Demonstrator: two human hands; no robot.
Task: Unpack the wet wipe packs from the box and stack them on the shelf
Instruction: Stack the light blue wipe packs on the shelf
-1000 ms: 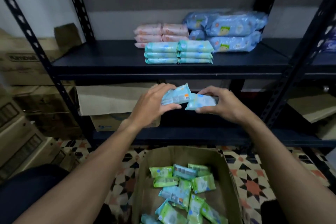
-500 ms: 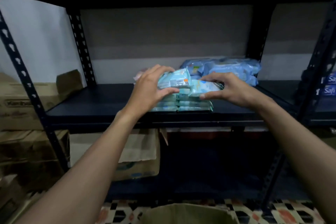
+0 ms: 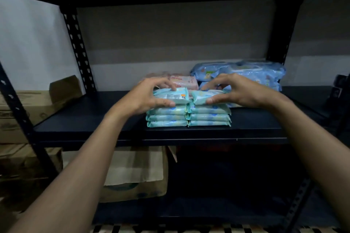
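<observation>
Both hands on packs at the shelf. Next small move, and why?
Probably release both and withdraw. The left hand grips the left pack, the right hand the right pack; both seem seated flat on the teal stacks on the shelf.

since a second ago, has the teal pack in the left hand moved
Yes: the teal plastic wet wipe pack rose from below the dark metal shelf onto its left teal stack.

Stockroom, dark metal shelving (image 3: 170, 134), stacked cardboard boxes (image 3: 22, 111), packaged wipes (image 3: 189, 117)
</observation>
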